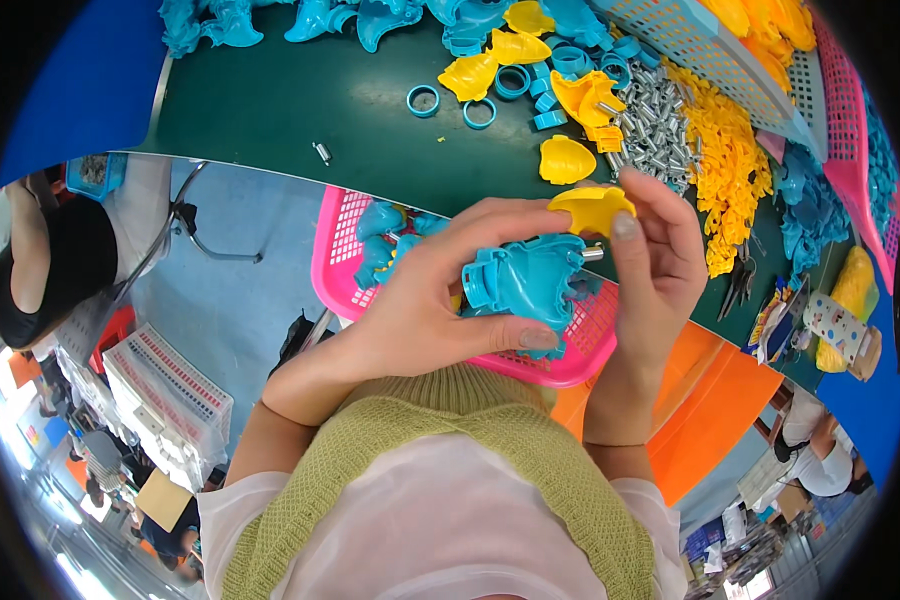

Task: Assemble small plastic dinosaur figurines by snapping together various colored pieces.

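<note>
While the green tabletop [260,120] is stretching out ahead, the pink basket [324,245] is sitting below my hands. My left hand [420,300] is curling part-open around the blue shell [530,285], whose long axis is running roughly left to right above the basket. My right hand [660,255], nearly closed, is pinching the yellow piece [592,208] crosswise just beyond the shell's far right edge; whether my left fingertips are touching it, I cannot tell. The silver pin [593,254] is poking out rightward, nearer my right hand.
</note>
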A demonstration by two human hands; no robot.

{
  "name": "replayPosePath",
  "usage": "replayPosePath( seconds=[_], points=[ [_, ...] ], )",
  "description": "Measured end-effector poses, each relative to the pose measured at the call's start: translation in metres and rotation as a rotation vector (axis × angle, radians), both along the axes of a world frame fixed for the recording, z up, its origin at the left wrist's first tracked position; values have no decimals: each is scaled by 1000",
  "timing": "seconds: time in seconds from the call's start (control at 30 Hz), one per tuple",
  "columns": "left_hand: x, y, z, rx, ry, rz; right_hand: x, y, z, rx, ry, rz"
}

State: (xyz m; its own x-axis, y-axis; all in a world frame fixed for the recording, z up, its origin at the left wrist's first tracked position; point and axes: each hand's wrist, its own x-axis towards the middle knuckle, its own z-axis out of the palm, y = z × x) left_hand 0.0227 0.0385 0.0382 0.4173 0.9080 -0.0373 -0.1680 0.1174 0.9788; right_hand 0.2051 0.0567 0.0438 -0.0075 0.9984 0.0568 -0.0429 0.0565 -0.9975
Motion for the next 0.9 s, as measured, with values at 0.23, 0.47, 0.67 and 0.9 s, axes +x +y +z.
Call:
replayPosePath(
  seconds=[0.23, 0.47, 0.67, 0.9],
  points=[
    [-5, -2, -7, 105, 87, 69, 8, 5, -9, 21, -214, 38],
    [-6, -4, 4, -205, -31, 17, -10, 6, 10, -19, 0, -74],
    [-7, -7, -2, -18, 53, -54, -9, 5, 2, 12, 36, 71],
    [-8, -7, 0, -77, 64, -42, -16, 0, 6, 80, 18, 90]
  ],
)
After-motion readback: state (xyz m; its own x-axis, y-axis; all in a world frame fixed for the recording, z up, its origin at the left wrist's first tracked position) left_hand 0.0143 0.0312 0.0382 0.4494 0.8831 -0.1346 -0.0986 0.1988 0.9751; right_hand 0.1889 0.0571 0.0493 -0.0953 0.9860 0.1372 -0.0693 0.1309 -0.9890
